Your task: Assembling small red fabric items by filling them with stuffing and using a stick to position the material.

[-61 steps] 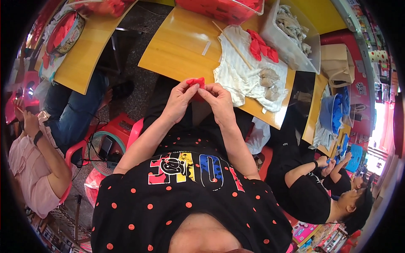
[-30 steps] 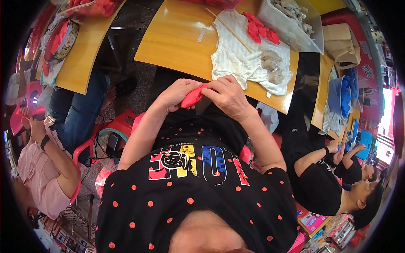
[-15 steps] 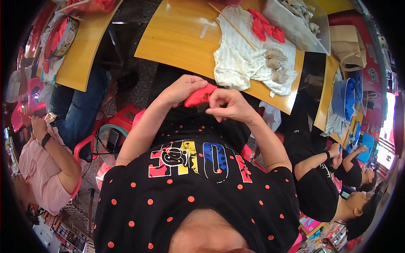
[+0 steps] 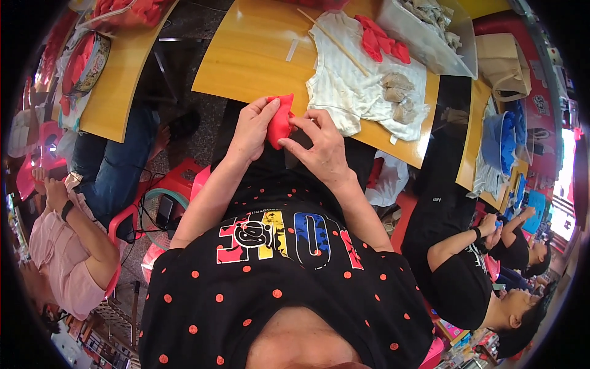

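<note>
**A:** What are the hands doing?

**B:** Both are raised in front of the chest, just short of the near edge of a yellow wooden table (image 4: 258, 55). The left hand (image 4: 249, 132) is curled around a small piece of red fabric (image 4: 280, 120), thumb against its side. The right hand (image 4: 322, 147) pinches the same piece with thumb and forefinger at its lower right edge, the other fingers loosely bent. So both hands are closed on the fabric, neither tightly fisted.

**B:** The fabric is held in the air, not resting on the table.

**A:** How would it feel to handle?

**B:** Judging by how it folds between the fingers, it is soft, limp and very light — nothing fragile. It probably gives under any grip, so a fingertip pinch at an edge or corner looks the surest hold; a flat palm would only crumple it.

**A:** What else is near?

**B:** On the table's far right part lies a crumpled white cloth (image 4: 353, 86), with a thin wooden stick (image 4: 335, 43) across it and more red fabric pieces (image 4: 381, 40) toward the far edge. Beside those stands a clear plastic bin (image 4: 424, 37) at the right corner. Other people sit to the left and right — their hands are well apart from these.
</note>
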Motion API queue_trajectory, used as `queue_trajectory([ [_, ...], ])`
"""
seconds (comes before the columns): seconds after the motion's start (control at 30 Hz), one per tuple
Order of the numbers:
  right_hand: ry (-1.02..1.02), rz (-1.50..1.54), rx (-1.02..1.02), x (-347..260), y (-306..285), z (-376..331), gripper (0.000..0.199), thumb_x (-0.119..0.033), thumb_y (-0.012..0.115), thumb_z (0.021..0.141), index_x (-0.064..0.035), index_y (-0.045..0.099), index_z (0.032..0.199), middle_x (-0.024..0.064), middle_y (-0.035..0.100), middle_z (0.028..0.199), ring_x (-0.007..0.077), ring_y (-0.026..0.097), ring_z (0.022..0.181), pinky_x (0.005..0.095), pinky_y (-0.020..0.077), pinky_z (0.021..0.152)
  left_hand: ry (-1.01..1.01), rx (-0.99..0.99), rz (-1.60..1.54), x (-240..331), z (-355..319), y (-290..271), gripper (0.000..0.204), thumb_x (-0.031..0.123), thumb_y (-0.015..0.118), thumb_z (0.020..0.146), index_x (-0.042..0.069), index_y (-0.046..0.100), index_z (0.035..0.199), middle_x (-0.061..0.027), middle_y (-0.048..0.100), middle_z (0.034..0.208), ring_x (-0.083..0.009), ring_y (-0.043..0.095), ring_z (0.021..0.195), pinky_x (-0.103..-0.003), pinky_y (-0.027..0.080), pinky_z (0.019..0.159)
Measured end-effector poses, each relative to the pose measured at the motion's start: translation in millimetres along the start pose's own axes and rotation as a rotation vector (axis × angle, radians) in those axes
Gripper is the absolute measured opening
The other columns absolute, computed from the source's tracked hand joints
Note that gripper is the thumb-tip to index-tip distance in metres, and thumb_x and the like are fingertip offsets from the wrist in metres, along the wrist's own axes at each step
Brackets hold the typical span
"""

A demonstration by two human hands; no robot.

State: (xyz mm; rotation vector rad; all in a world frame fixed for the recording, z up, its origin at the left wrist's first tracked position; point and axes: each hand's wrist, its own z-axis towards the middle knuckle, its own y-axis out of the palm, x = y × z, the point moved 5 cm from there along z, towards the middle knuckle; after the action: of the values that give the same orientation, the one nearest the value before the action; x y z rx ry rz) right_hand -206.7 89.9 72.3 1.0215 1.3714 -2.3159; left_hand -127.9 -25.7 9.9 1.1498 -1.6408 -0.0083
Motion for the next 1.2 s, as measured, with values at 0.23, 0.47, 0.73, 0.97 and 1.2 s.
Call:
queue_trajectory([
  [0.23,-0.317,-0.093,-0.378,5,-1,6,0.020,-0.027,0.066,0.078,-0.0104,0.057,0.083,0.0045,0.056,0.077,0.0226,0.058,0.074,0.0361,0.0443,0.064,-0.063,-0.135,0.463,-6,0,-11,0.025,0.017,0.052,0.093,-0.005,0.062,0.099,-0.0051,0.063,0.083,-0.0070,0.055,0.069,-0.022,0.046,0.062],
  [0.47,0.052,0.503,-0.157,28,-4,-5,0.019,-0.008,0.063,0.084,-0.0056,0.059,0.103,0.0031,0.062,0.087,0.0144,0.060,0.078,0.0258,0.0451,0.070,-0.265,-0.126,0.084,-3,-7,-2,0.022,0.022,0.054,0.093,0.002,0.061,0.097,-0.0053,0.066,0.086,-0.0087,0.061,0.072,-0.024,0.050,0.064],
  [0.73,0.568,0.614,0.149,27,28,-10,0.037,-0.015,0.072,0.080,0.0030,0.058,0.109,0.0053,0.064,0.096,0.0105,0.058,0.086,0.0246,0.0469,0.078,0.022,0.062,-0.040,3,-6,-8,0.022,0.023,0.054,0.093,0.003,0.057,0.102,-0.0066,0.065,0.095,-0.0147,0.064,0.083,-0.029,0.053,0.072],
  [0.97,0.524,1.077,0.003,38,-23,58,0.027,-0.012,0.069,0.081,0.0022,0.062,0.102,0.0042,0.065,0.090,0.0089,0.060,0.078,0.0225,0.0473,0.068,0.131,0.131,0.034,29,-31,-59,0.021,0.023,0.050,0.095,0.007,0.055,0.108,-0.0106,0.063,0.108,-0.0174,0.060,0.096,-0.031,0.049,0.080],
  [1.2,0.165,-0.158,0.028,54,-4,99,0.021,-0.015,0.068,0.081,0.0017,0.065,0.094,0.0081,0.067,0.079,0.0145,0.063,0.069,0.0255,0.0497,0.066,0.131,0.180,0.073,36,-49,-122,0.017,0.018,0.053,0.093,0.005,0.060,0.101,-0.0065,0.065,0.095,-0.0119,0.061,0.083,-0.024,0.049,0.074],
])
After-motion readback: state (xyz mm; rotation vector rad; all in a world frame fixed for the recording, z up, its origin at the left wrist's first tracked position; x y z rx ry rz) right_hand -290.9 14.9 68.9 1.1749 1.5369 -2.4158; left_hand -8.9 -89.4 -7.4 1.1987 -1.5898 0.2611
